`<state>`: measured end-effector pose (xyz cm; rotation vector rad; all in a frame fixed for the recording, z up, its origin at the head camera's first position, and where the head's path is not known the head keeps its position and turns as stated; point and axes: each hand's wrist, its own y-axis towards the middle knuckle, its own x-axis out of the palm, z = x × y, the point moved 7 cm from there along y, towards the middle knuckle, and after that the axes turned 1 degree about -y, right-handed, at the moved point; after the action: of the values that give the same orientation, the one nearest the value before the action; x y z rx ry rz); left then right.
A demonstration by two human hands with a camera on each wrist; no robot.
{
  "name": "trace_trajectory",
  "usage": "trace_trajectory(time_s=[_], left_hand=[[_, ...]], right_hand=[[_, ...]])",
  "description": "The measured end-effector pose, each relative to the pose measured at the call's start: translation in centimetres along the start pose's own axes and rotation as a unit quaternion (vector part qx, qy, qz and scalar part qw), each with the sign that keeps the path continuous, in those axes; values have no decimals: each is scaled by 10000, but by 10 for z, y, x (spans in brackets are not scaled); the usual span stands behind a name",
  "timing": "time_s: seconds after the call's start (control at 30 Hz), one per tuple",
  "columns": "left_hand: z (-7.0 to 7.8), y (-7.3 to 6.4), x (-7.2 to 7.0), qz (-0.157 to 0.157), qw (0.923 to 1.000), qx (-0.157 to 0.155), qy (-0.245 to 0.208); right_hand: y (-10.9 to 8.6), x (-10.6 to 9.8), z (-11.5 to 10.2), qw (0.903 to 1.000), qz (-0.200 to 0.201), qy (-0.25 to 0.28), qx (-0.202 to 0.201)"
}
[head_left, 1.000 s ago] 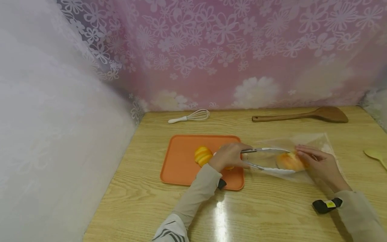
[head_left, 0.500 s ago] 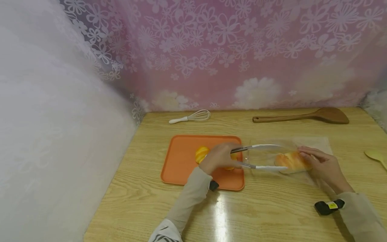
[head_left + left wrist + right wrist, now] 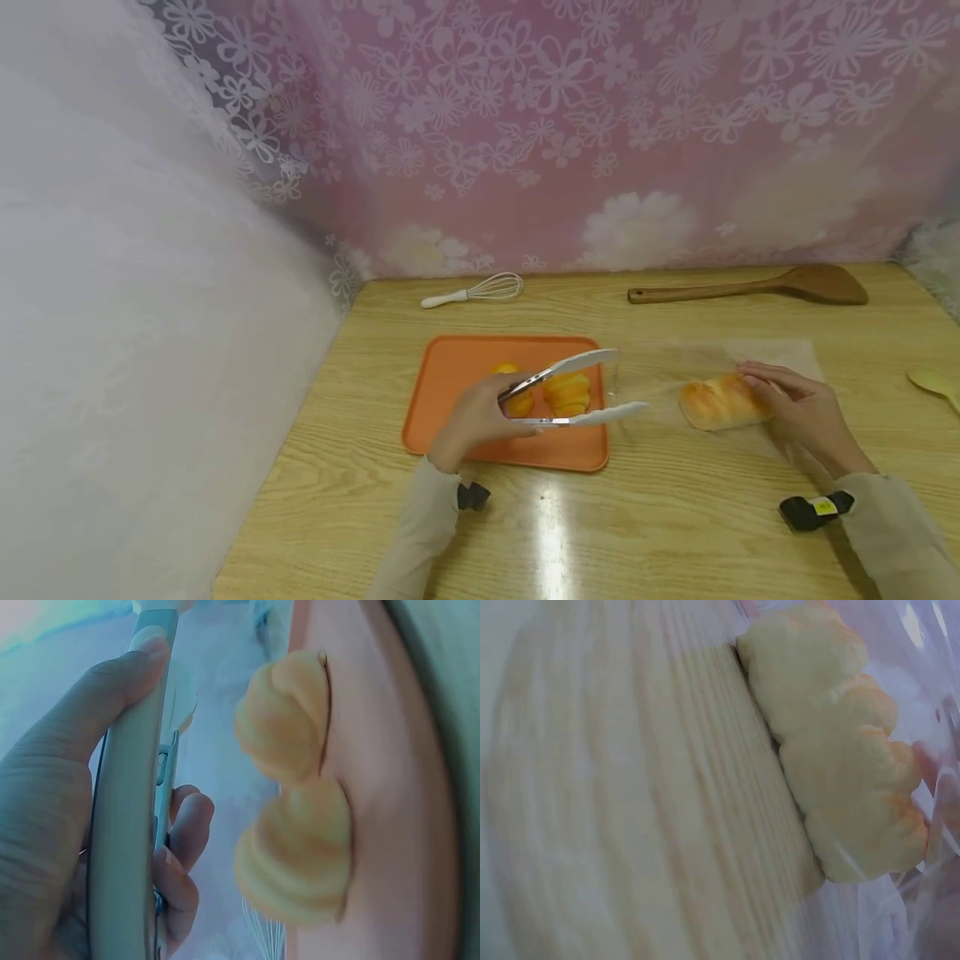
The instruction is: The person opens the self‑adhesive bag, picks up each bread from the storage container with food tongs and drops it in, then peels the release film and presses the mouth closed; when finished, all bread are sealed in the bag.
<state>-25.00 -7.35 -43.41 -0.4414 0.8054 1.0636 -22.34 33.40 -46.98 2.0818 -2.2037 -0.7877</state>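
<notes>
Head view: a person's left hand (image 3: 476,421) is gripping a pair of metal tongs (image 3: 577,362) above an orange tray (image 3: 442,375), the tongs' pale-tipped arms spreading apart and pointing to the right. Two yellow rolls (image 3: 567,394) are lying close beside each other on the tray, the nearer one to the hand partly hiding behind the tongs. At right, the right hand (image 3: 806,408) is pinching a clear bag (image 3: 705,360) at the far end of a golden loaf (image 3: 723,402), which is resting inside the plastic on the wood-grain table (image 3: 675,517), well apart from the tongs. In the left wrist view, the thumb is pressing on one arm of the tongs while the fingers are curling around the other. Along the back of the table, a white whisk (image 3: 476,292) and a brown wooden spatula (image 3: 750,287) are lying before a pink floral backdrop (image 3: 465,125); a yellow spoon (image 3: 937,383) is showing partly at the right edge.
</notes>
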Motion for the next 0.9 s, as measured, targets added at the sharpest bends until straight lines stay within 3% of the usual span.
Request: trace_trajectory(time_s=[0.23,0.4,0.53,0.7,0.9], left_hand=[[-31,-41,-20,347,9974,-298,-562],[-55,-76,-32,621,9892,-871,-999],[-73,-101,-41,904,9834,-1289,-898],[-85,-115,-46,1154,9808,-1437,-640],[-85,-117,-44,1342,9794,-1504,-135]], right_hand=[[1,1,-2,9996,41,285,-36],[2,2,-2,10000,13,15,55],[1,3,-1,9999,-32,63,148],[0,2,0,9999,12,120,116],[0,3,-1,9998,41,195,82]])
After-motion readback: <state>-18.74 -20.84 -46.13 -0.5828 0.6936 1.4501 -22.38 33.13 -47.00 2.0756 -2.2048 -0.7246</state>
